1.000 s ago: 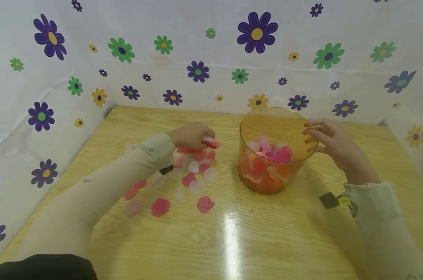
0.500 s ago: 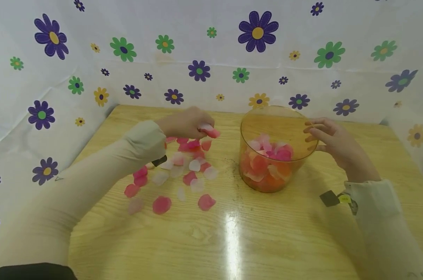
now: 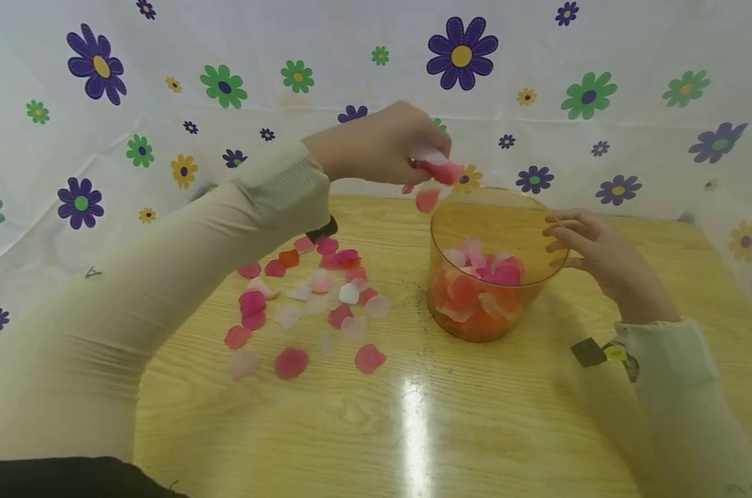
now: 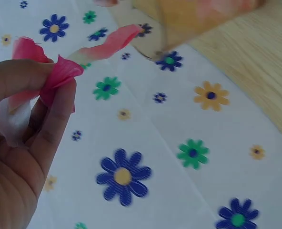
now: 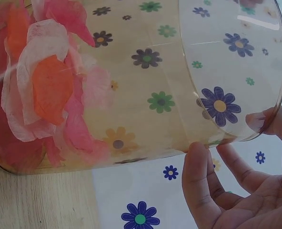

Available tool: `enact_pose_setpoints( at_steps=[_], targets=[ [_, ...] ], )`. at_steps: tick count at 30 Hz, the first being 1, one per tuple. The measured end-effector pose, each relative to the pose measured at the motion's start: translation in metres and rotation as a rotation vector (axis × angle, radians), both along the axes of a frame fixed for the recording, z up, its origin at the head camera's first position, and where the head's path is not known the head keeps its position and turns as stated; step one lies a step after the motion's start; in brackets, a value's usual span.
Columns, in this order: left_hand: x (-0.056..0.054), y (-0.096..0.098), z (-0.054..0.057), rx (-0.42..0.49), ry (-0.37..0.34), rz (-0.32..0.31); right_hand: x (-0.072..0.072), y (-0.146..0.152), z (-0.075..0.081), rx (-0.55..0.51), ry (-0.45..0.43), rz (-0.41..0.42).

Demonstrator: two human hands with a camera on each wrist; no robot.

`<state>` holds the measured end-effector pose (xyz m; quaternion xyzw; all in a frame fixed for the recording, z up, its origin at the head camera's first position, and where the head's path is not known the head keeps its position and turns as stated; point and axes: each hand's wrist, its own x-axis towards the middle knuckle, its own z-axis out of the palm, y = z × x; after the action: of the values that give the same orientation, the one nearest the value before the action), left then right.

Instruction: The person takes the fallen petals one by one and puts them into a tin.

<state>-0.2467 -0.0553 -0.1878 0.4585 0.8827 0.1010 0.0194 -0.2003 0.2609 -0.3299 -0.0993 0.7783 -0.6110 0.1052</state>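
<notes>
My left hand point(image 3: 384, 145) is raised in the head view, just left of and above the rim of a see-through amber plastic tub point(image 3: 537, 294). It pinches a bunch of pink and white artificial petals point(image 4: 67, 71) between thumb and fingers; a coral petal point(image 3: 427, 200) shows just under the hand. My right hand point(image 3: 609, 259) grips the tub's right side at the rim, thumb and fingertips against the wall point(image 5: 155, 148). Inside the upright tub lies a heap of pink, white and orange petals point(image 5: 50, 86). More loose petals point(image 3: 291, 363) are scattered on the table, left of the tub.
The wooden table point(image 3: 351, 443) backs onto a white cloth point(image 3: 326, 34) printed with purple, green and yellow flowers. The cloth also lines both sides. A dark tag point(image 3: 587, 353) hangs at the right cuff.
My left hand has risen from over the scattered petals and moved right toward the tub, carrying its bunch. The right hand and tub have stayed in place.
</notes>
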Motion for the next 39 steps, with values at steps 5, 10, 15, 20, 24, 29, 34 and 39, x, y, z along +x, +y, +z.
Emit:
enact_pose_setpoints(
  at_steps=[5, 10, 15, 20, 24, 29, 34, 39],
  targets=[
    [0.005, 0.036, 0.006, 0.012, 0.007, -0.067, 0.000, 0.001, 0.001, 0.046, 0.003, -0.007],
    [0.007, 0.064, -0.001, -0.024, -0.075, -0.084, 0.000, 0.001, 0.002, 0.055, 0.002, -0.008],
    [0.003, 0.076, -0.009, -0.115, -0.189, -0.084, -0.004, 0.002, 0.001, 0.037, 0.002, -0.006],
    [-0.002, 0.077, -0.015, -0.148, -0.213, -0.067, -0.009, 0.003, 0.000, 0.094, 0.015, -0.004],
    [-0.004, 0.076, -0.016, -0.151, -0.215, -0.057, -0.012, 0.006, 0.000, 0.090, 0.012, 0.000],
    [-0.004, 0.070, -0.020, -0.144, -0.214, -0.062, -0.012, 0.006, -0.001, 0.112, 0.022, 0.001],
    [-0.004, 0.052, -0.032, -0.085, -0.165, -0.041, -0.011, 0.005, -0.001, 0.065, 0.006, 0.003],
    [-0.002, 0.019, -0.047, -0.011, -0.075, 0.059, -0.010, 0.004, -0.001, 0.029, 0.005, -0.007]
  ],
)
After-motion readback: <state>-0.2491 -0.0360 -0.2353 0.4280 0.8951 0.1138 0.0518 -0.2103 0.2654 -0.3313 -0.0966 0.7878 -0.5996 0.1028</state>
